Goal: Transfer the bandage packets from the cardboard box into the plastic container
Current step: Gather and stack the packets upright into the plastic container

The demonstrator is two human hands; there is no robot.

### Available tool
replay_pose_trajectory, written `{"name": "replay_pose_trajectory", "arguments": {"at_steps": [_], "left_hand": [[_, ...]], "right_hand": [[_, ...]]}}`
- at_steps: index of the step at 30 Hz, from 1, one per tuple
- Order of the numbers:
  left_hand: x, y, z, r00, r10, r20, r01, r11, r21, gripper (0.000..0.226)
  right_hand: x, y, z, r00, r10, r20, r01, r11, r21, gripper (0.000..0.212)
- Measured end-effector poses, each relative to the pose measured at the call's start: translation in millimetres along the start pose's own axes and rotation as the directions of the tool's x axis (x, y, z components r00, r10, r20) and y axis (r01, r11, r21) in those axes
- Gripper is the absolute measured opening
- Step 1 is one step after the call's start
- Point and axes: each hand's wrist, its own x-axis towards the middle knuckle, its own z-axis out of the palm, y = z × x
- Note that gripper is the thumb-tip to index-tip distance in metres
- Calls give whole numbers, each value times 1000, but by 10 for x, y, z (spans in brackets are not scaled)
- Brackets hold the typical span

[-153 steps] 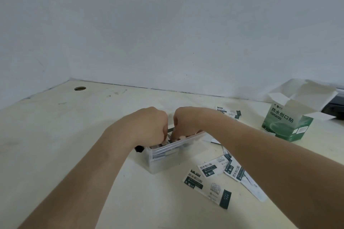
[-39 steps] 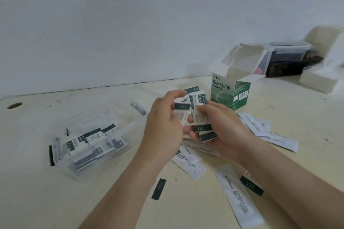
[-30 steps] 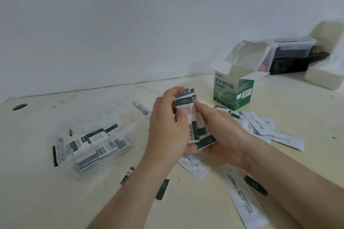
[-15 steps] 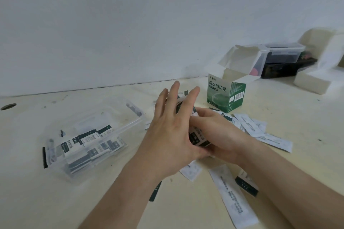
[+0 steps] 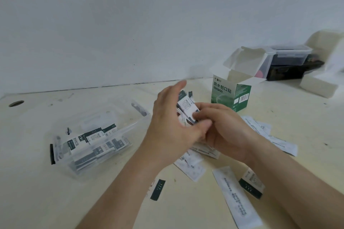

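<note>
The right hand [image 5: 229, 132] gripped a stack of bandage packets [image 5: 188, 108] between curled fingers and thumb. The left hand [image 5: 173, 126], fingers extended, lay flat against the stack's left side. The part-filled plastic container [image 5: 138, 123] stood left of both hands. The cardboard box [image 5: 229, 96] stood open behind them.

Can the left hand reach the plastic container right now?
Likely yes: the open plastic container sits just beside the left hand, nothing between them, and the right hand grips the packets.

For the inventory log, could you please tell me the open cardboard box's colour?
The cardboard box is green with white flaps; head view.
</note>
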Motion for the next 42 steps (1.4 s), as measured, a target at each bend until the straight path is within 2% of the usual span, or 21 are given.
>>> {"name": "replay_pose_trajectory", "arguments": {"at_steps": [3,6,8,10,12,15,18,19,20,21,23,24,25,27,31,42], "left_hand": [[32,66,-130,997,-83,2,79,946,-316,46],[34,97,-157,996,-88,-14,75,910,-407,27],[32,91,-133,992,-94,-82,57,926,-374,24],[36,79,-110,991,-89,-99,53,946,-320,24],[32,74,-97,993,-78,-89,51,961,-272,24],[7,67,-40,995,-38,-95,18,979,-201,23],[15,60,-87,986,84,-143,-75,995,72,36],[-7,94,-102,992,111,-55,-101,983,153,35],[-39,142,-113,990,95,106,-115,973,202,33],[-90,201,-89,950,44,308,-121,964,235,33],[-226,299,72,775,-49,630,-197,928,315,47],[-280,309,157,709,-65,702,-275,892,360,61],[-314,304,233,680,-67,730,-337,856,392,72],[-332,317,306,687,-90,721,-335,842,424,81],[-293,333,286,700,-141,700,-221,889,401,74],[-259,280,249,735,-121,668,-234,878,416,58]], "right_hand": [[-70,-81,-2,988,86,130,-93,995,43,14],[-75,-67,-5,952,167,257,-192,979,74,20],[-73,-66,-35,937,185,297,-193,981,-2,23],[-85,-91,-86,934,183,308,-142,978,-152,30],[-99,-130,-134,934,182,309,-77,944,-322,38],[-133,-204,-173,949,141,282,17,870,-493,33],[-150,-312,-255,988,49,146,49,803,-594,47],[-163,-338,-301,998,-4,67,45,784,-619,45],[-162,-352,-338,998,-61,-10,40,769,-638,37],[-151,-351,-372,991,-109,-80,31,759,-651,33],[-134,-331,-420,968,-173,-182,9,747,-665,35],[-116,-316,-422,961,-190,-202,6,743,-669,35],[-104,-303,-411,959,-196,-207,8,745,-667,35],[-95,-282,-390,962,-194,-190,22,753,-658,35],[-101,-264,-359,969,-196,-149,51,751,-659,35],[-98,-260,-310,977,-162,-142,35,770,-637,30]]}}
